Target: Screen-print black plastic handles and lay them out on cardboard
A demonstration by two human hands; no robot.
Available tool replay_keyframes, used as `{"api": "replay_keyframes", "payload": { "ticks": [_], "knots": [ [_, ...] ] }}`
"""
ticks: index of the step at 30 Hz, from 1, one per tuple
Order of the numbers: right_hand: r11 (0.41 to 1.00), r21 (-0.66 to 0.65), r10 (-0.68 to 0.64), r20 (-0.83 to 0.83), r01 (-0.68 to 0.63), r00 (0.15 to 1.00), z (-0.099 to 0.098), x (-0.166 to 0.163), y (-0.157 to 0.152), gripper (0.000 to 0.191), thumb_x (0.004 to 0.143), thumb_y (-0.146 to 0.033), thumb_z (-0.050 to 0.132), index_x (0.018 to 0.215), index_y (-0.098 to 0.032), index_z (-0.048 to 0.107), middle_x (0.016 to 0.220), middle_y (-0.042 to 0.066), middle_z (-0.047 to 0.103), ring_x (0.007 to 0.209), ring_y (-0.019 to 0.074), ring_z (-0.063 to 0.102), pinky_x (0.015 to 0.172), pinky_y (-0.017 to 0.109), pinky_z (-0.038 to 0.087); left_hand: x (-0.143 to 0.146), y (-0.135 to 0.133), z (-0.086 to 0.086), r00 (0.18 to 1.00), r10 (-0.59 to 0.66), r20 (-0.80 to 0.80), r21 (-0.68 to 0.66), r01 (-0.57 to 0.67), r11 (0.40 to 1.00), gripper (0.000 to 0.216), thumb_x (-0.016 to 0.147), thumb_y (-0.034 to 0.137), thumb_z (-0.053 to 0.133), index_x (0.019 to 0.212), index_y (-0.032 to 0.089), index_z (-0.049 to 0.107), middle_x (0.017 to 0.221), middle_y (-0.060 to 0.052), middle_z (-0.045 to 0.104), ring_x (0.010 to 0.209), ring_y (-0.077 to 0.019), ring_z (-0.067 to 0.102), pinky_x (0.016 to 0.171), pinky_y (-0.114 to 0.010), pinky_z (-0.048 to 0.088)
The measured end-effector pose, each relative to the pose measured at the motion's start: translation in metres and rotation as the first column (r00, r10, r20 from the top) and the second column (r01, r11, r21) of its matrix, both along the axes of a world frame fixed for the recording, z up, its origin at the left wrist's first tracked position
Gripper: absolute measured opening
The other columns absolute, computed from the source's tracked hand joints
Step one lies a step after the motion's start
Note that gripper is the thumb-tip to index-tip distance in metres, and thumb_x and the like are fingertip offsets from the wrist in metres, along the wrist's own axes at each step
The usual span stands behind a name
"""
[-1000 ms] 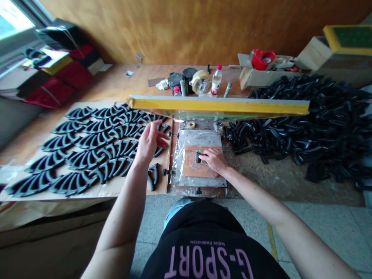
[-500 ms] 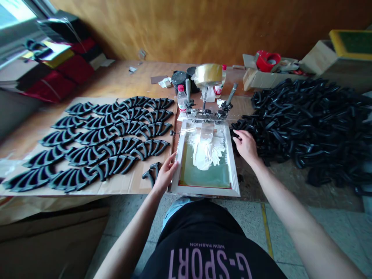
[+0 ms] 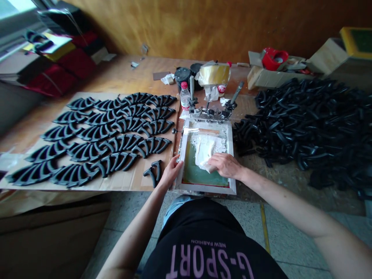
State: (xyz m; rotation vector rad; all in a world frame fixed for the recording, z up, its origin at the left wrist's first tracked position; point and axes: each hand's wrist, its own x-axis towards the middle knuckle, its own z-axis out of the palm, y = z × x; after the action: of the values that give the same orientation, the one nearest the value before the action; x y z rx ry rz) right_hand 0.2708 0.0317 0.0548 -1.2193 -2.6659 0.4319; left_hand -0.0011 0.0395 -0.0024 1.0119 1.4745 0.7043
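A screen-printing frame (image 3: 233, 155) lies flat in front of me, hinged at its far end to a metal clamp (image 3: 207, 114). White ink (image 3: 200, 149) is spread over the far and middle parts of its green mesh (image 3: 190, 172). My left hand (image 3: 173, 169) grips the frame's left edge, with the fingertips on the rim. Over the mesh, my right hand (image 3: 226, 166) is closed on an ink-coated squeegee (image 3: 211, 159), whose blade is mostly hidden by ink and fingers. Two black curved handles (image 3: 154, 170) lie on the cardboard beside my left hand.
Rows of black curved handles (image 3: 110, 130) cover the cardboard (image 3: 128, 182) at left. A large heap of similar black parts (image 3: 302, 120) lies at right. Behind the clamp are a bottle (image 3: 185, 97), dark tubs (image 3: 182, 77) and a tape roll (image 3: 214, 74). An open carton (image 3: 270, 79) stands back right.
My right hand has moved left from beside the frame onto the mesh and taken hold of the squeegee, which is now nearer me. My left hand stays at the frame's left edge.
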Motion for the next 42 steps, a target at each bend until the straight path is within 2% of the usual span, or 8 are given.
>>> {"api": "replay_keyframes", "payload": {
  "ticks": [13,18,23,28,33,37,40,42],
  "knots": [
    [0.972,0.062,-0.222,-0.103,0.229,0.970,-0.001,-0.011,0.011,0.018,0.086,-0.026,0.060,0.103,-0.025,0.067,0.097,0.002,0.070,0.087,0.0187,0.063,0.076,0.028,0.047,-0.003,0.001,0.009,0.996,-0.075,0.053,0.026,0.074,0.997,0.068,0.075,0.048,0.066,0.135,0.020,0.049,0.077,-0.002,0.068,0.064,-0.0154,0.060,0.056,-0.022,0.044],
    [0.801,0.213,-0.531,-0.179,0.559,0.829,0.032,0.022,0.081,0.058,0.082,-0.033,0.068,0.136,-0.026,0.048,0.108,0.005,0.069,0.086,0.0197,0.064,0.076,0.032,0.050,-0.007,0.006,0.057,0.990,-0.136,0.028,0.090,0.133,0.987,0.066,0.079,0.050,0.064,0.137,0.023,0.048,0.077,-0.001,0.065,0.061,-0.0139,0.056,0.050,-0.021,0.040],
    [0.574,0.348,-0.736,-0.176,0.741,0.653,0.022,0.095,0.077,0.034,0.096,-0.023,0.040,0.109,-0.003,0.063,0.084,0.011,0.072,0.068,0.0131,0.062,0.066,0.025,0.051,0.007,0.027,0.120,0.985,-0.006,0.171,0.345,-0.055,0.937,0.048,0.088,0.060,0.047,0.099,0.018,0.067,0.083,-0.003,0.063,0.066,-0.0113,0.055,0.054,-0.019,0.044],
    [0.777,0.255,-0.587,-0.035,0.575,0.809,-0.036,0.069,0.031,0.022,0.084,-0.030,0.062,0.070,-0.015,0.067,0.070,0.002,0.069,0.063,0.0113,0.059,0.061,0.021,0.051,0.035,0.067,0.156,0.902,-0.068,0.427,0.456,-0.150,0.877,0.049,0.091,0.059,0.041,0.118,0.021,0.055,0.098,-0.005,0.067,0.078,-0.0129,0.064,0.061,-0.021,0.051],
    [0.817,0.035,-0.577,0.050,0.576,0.815,-0.062,0.004,0.003,0.017,0.084,-0.033,0.065,0.078,-0.017,0.062,0.081,0.009,0.067,0.083,0.0226,0.061,0.076,0.032,0.047,0.058,0.035,0.123,0.873,0.040,0.486,0.258,-0.188,0.948,0.055,0.086,0.062,0.048,0.119,0.019,0.053,0.100,-0.009,0.069,0.074,-0.0145,0.066,0.053,-0.020,0.051],
    [0.782,-0.072,-0.623,-0.120,0.619,0.773,-0.043,-0.041,-0.021,0.013,0.092,-0.030,0.054,0.086,-0.018,0.058,0.082,0.008,0.065,0.083,0.0222,0.059,0.074,0.032,0.045,0.072,-0.031,0.067,0.869,-0.016,0.495,-0.244,0.157,0.957,0.053,0.080,0.060,0.060,0.108,0.015,0.061,0.111,-0.018,0.067,0.087,-0.0252,0.069,0.053,-0.027,0.055],
    [0.926,-0.052,-0.374,-0.274,0.375,0.886,-0.038,-0.039,-0.029,0.012,0.093,-0.024,0.050,0.088,-0.021,0.060,0.091,0.006,0.066,0.092,0.0201,0.058,0.082,0.031,0.044,0.059,-0.051,0.040,0.845,0.134,0.518,-0.317,0.044,0.947,0.043,0.083,0.054,0.059,0.099,0.014,0.060,0.112,-0.016,0.067,0.087,-0.0230,0.069,0.058,-0.028,0.056],
    [0.909,-0.013,-0.401,-0.294,0.416,0.868,-0.045,-0.001,-0.023,0.017,0.094,-0.019,0.046,0.092,-0.022,0.063,0.096,0.006,0.067,0.096,0.0196,0.058,0.086,0.032,0.044,0.028,-0.046,0.026,0.886,0.191,0.422,-0.254,-0.086,0.963,0.040,0.083,0.051,0.059,0.094,0.013,0.058,0.107,-0.016,0.068,0.076,-0.0199,0.070,0.055,-0.026,0.055]
  ]
}}
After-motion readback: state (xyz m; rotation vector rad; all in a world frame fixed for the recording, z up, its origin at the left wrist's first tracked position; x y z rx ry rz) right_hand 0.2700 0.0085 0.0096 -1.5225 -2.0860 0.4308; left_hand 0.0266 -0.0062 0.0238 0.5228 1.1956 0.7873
